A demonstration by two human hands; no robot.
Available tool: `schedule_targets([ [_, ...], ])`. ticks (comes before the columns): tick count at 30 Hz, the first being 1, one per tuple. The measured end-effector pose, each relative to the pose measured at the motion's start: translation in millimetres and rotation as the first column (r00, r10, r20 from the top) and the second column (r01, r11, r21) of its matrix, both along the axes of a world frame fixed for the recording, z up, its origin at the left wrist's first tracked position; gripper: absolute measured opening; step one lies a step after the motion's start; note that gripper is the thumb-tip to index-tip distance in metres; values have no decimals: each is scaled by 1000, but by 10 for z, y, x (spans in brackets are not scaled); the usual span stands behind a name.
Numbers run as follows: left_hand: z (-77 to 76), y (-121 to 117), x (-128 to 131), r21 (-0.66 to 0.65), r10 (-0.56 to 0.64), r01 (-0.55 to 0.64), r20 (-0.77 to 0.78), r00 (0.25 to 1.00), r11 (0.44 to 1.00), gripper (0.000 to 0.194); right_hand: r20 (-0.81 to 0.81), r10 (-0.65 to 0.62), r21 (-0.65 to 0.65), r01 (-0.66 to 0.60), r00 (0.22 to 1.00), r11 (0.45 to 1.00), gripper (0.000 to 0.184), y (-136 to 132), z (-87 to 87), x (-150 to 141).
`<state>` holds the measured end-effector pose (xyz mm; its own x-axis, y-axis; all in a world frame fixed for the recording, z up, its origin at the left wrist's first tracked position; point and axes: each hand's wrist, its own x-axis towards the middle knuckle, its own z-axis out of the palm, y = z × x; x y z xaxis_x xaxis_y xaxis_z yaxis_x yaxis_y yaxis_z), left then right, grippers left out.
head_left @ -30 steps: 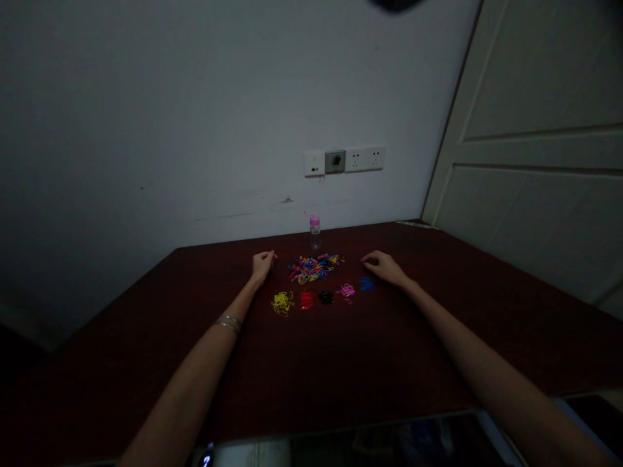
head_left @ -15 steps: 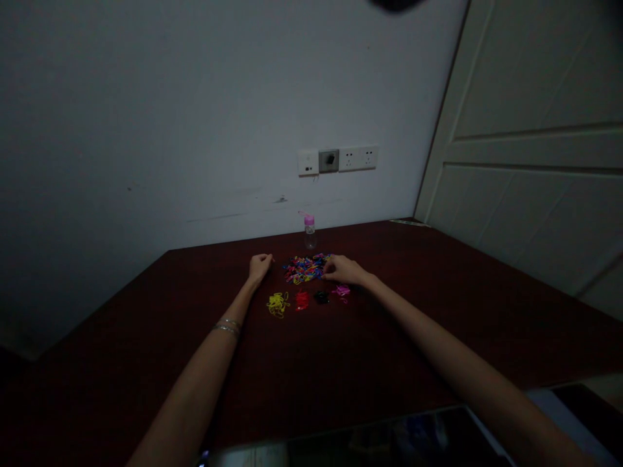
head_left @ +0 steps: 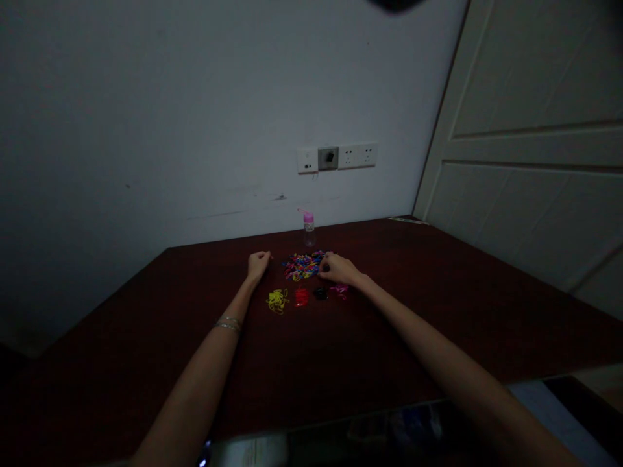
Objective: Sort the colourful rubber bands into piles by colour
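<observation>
A mixed heap of small multicoloured loops, which look like rubber bands, lies on the dark red table. My right hand is at the heap's right edge, thumb and fingers pinched together; what lies between the fingertips is too small to make out. Left of the heap rests my left hand, its fingers curled closed and their inside hidden. Nearer to me are sorted piles in a row: yellow loops, red loops, black loops and pink loops, the pink ones close below my right wrist.
A clear bottle with a pink cap stands behind the heap. Wall sockets are above it, and a pale panelled door is at the right. Below the table's front edge are dim objects I cannot make out.
My right hand has shifted very slightly left at the heap's edge, its fingers still pinched. My left hand stays in place. The view has tilted a little, showing more below the table's edge.
</observation>
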<state>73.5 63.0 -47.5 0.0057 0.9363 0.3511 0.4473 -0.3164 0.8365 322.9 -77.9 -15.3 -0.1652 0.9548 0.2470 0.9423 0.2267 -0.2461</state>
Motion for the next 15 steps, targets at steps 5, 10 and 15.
schedule_targets([
  [5,-13,12,-8,7,30,-30,34,999,1000,27,8,39,20,-39,999,999,20,-3,-16,-16],
  [10,-58,71,-16,5,37,-37,51,998,999,27,17,42,18,-42,999,999,18,18,-41,-7],
  [15,-64,87,-14,10,43,-43,32,999,999,27,11,48,-1,-48,999,999,14,18,-38,-3],
])
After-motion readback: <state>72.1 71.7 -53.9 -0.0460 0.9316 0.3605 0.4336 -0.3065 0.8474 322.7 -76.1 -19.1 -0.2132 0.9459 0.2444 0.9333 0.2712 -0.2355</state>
